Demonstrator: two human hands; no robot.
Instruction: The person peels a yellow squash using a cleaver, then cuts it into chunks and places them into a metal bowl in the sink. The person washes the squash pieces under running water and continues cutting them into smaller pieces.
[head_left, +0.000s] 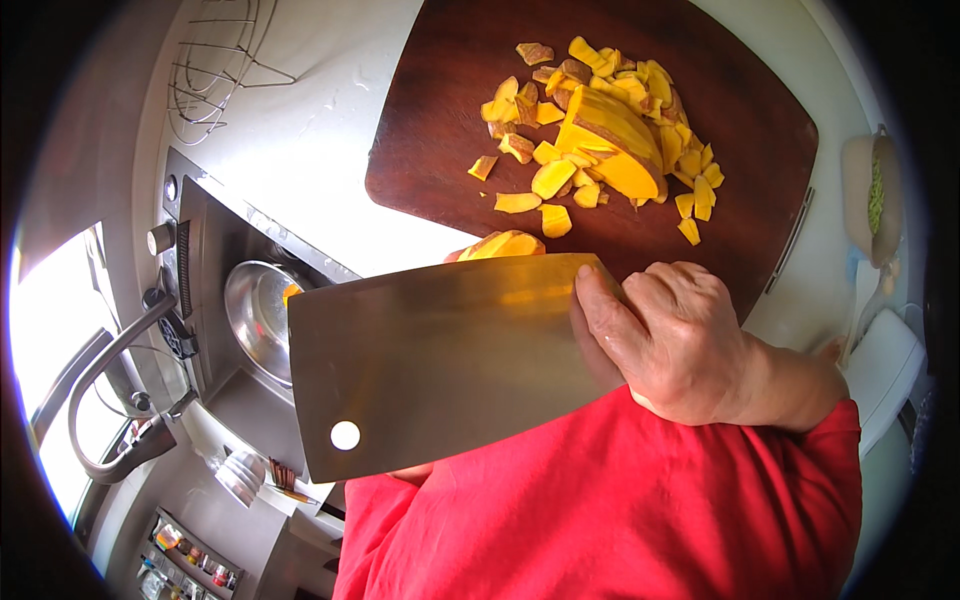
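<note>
My right hand (679, 341) is closed around the handle end of a wide cleaver (442, 367). The steel blade, with a round hole near its far corner, spans the picture's middle. Behind its upper edge shows part of an orange pumpkin piece (504, 244). My left hand is hidden behind the blade; only a bit of skin shows under the blade's lower edge. Beyond, a large peeled-looking pumpkin wedge (611, 139) with strips of rind lies on a dark wooden cutting board (442, 112), among many rind peelings (553, 178).
At left, a metal bowl (259, 322) stands in the sink (247, 405) beside a curved faucet (94, 375). A wire rack (217, 82) sits on the upper left counter. A container with green pieces (859, 187) is at far right, near a white appliance (885, 360).
</note>
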